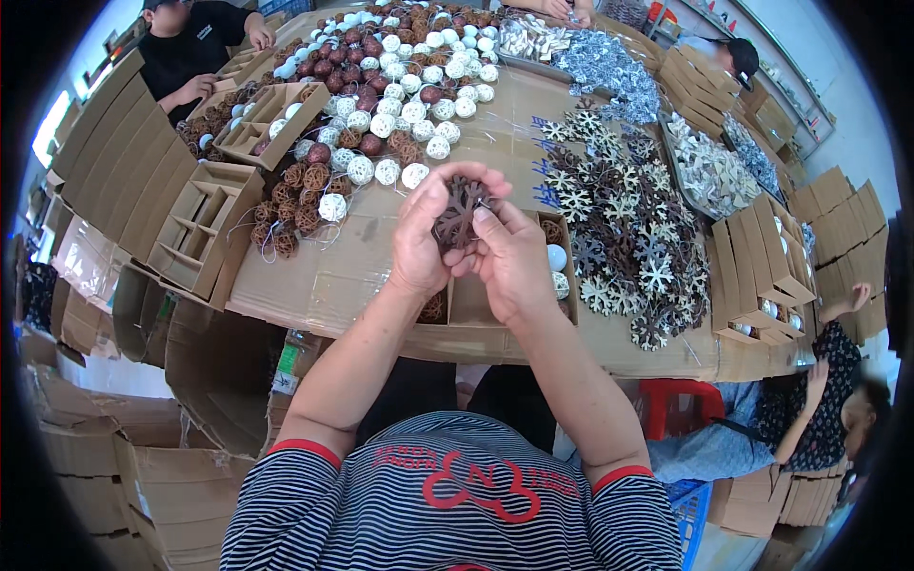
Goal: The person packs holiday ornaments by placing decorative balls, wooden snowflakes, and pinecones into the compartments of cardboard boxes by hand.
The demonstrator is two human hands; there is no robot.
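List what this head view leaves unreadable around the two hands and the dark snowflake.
- Dark snowflake: lower arms covered by the left hand and right hand, so the exact grip is unclear.
- Divided box beneath: most compartments hidden by both hands; only a white ball shows.
- Snowflake pile: pieces overlap, too small to count.
- Far trays: contents blurred by fisheye bend.

— What do the hands cover?
— The left hand [426, 238] and right hand [509, 259] hide the lower arms of the dark snowflake [460, 213] and much of the divided box [505, 303].
— And the balls inside it?
— Only 2 pale ones [558, 269] show.
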